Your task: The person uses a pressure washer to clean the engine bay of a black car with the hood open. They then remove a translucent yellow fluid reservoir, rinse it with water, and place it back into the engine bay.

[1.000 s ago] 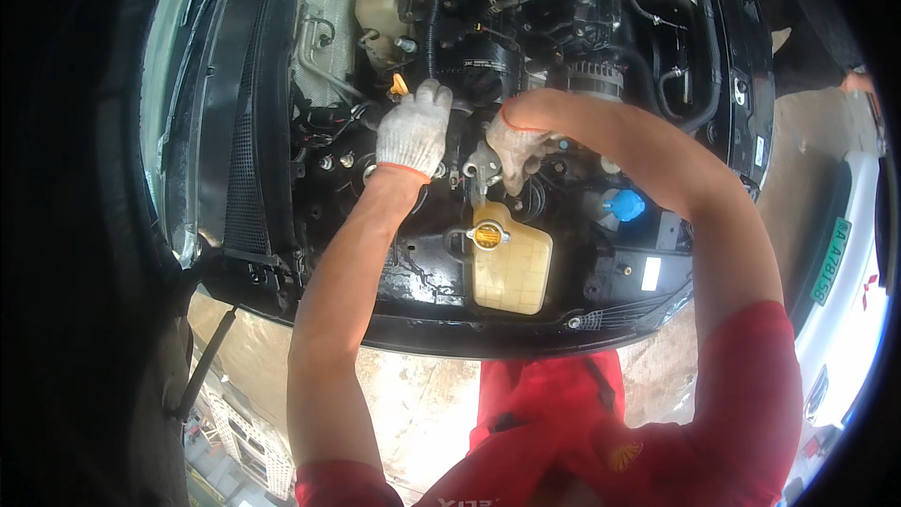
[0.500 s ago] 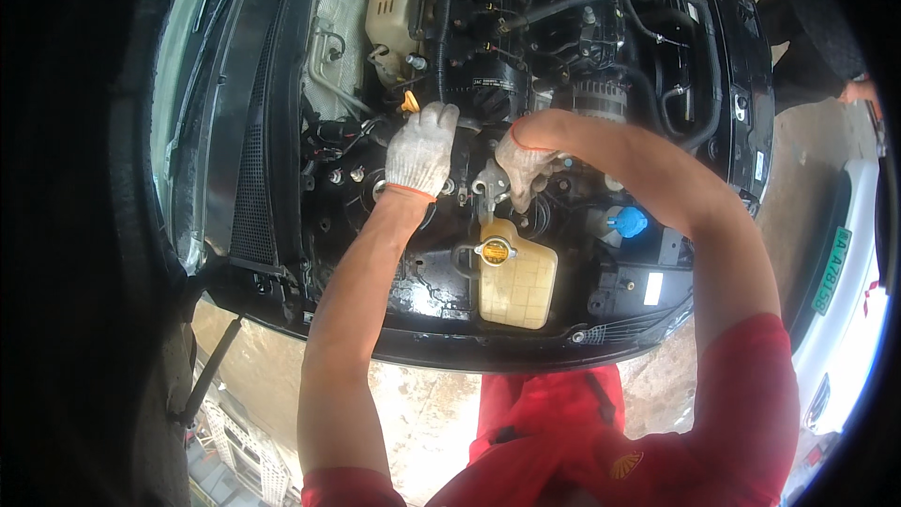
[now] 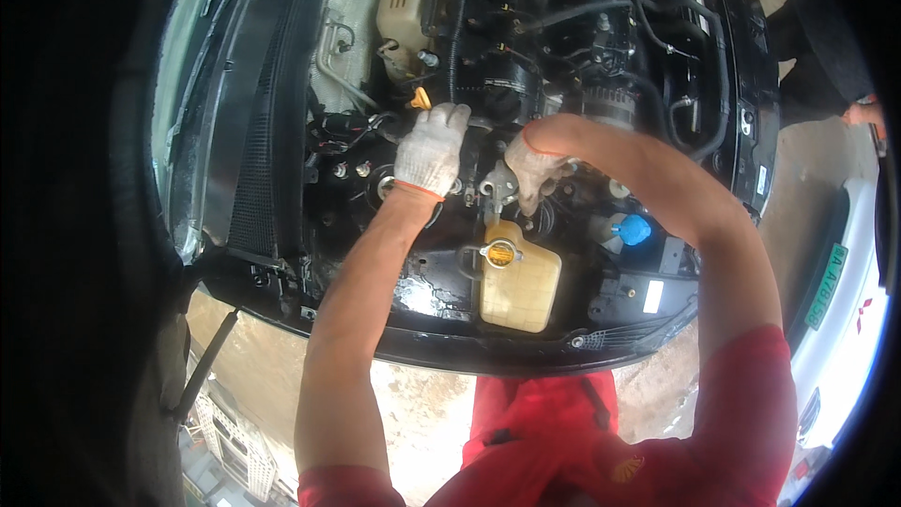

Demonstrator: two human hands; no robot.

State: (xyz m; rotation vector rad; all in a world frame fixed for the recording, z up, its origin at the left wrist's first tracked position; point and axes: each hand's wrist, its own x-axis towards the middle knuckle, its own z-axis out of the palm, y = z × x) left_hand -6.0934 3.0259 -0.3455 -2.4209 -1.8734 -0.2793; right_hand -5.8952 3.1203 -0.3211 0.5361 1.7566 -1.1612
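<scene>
My left hand [image 3: 432, 152], in a white knit glove with an orange cuff, lies back-up over the dark engine parts, its fingers reaching forward and slightly apart. Just beyond its fingertips stands a yellow-orange dipstick handle [image 3: 419, 99]. My right hand [image 3: 535, 171], in a soiled glove of the same kind, bends inward at the wrist with its fingers closed and pointing down. A silvery metal bracket [image 3: 496, 186] is right beside those fingers; whatever they grip is hidden. Nearer me sits a cream coolant reservoir [image 3: 522, 289] with a yellow-labelled metal cap [image 3: 500, 253].
A blue reservoir cap [image 3: 632, 229] stands right of the cream tank. Hoses and an alternator [image 3: 610, 105] lie beyond my right forearm. The front edge of the car body [image 3: 450, 349] runs before me. At far right are another person's dark clothing [image 3: 817, 47] and a white car [image 3: 849, 319].
The whole view has shifted a little. My right hand's fingers have turned slightly downward beside the bracket; the left hand stays at the same spot.
</scene>
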